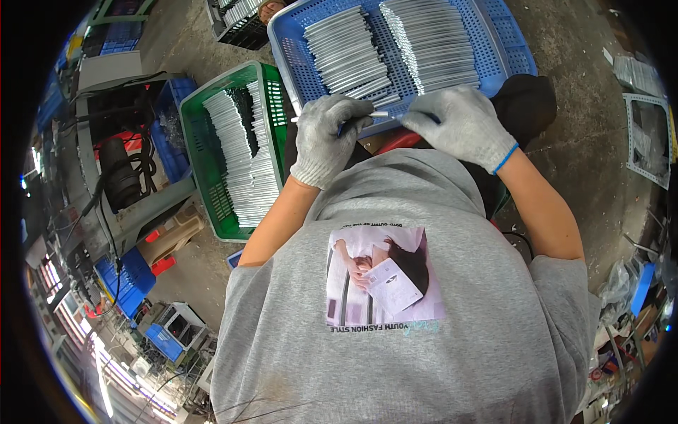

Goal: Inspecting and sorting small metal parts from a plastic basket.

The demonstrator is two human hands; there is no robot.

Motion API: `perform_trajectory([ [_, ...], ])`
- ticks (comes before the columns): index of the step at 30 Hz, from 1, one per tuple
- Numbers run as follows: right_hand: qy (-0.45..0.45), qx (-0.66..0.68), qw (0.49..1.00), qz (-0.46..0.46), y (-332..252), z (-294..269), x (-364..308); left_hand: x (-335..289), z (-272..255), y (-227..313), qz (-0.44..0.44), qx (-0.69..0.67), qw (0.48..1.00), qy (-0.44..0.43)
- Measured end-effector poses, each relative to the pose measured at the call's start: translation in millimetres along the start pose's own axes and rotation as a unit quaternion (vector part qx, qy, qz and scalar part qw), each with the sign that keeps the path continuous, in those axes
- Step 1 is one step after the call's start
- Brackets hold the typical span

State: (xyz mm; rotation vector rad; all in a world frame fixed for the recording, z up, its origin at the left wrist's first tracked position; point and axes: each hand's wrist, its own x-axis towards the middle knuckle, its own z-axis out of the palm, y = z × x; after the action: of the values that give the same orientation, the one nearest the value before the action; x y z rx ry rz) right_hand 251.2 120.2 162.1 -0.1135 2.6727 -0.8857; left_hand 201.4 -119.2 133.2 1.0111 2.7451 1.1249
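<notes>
My left hand [328, 134], in a grey-white knit glove, is closed around a thin silvery metal rod [380, 114]. The rod's bright end sticks out past the fingertips toward the right. Just right of it is my gloved right hand [462, 127], with a blue cuff edge; its fingers curl together, and anything inside them is hidden. Both hands are over the near edge of a blue plastic basket [279, 53]. In that basket lie two stacks of similar metal rods [346, 53]. A green plastic basket [194, 162] left of my left hand holds more rods [244, 169].
At the far edge stands a black crate [244, 44] with more metal pieces. A grey machine [120, 169] with dark cables is at the left, beside a blue bin [175, 134]. Metal frames [646, 138] are on the far right. My dark-clad knee [528, 106] is beside the blue basket.
</notes>
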Motion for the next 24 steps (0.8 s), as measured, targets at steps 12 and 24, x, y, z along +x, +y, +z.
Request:
perform_trajectory([
  [12,0.119,-0.1,0.986,0.055,51,4,-1,22,52,-65,-0.177,0.25,0.878,-0.368],
  [24,0.325,-0.173,0.929,-0.043,101,7,-32,33,71,-107,-0.203,0.125,0.882,-0.406],
])
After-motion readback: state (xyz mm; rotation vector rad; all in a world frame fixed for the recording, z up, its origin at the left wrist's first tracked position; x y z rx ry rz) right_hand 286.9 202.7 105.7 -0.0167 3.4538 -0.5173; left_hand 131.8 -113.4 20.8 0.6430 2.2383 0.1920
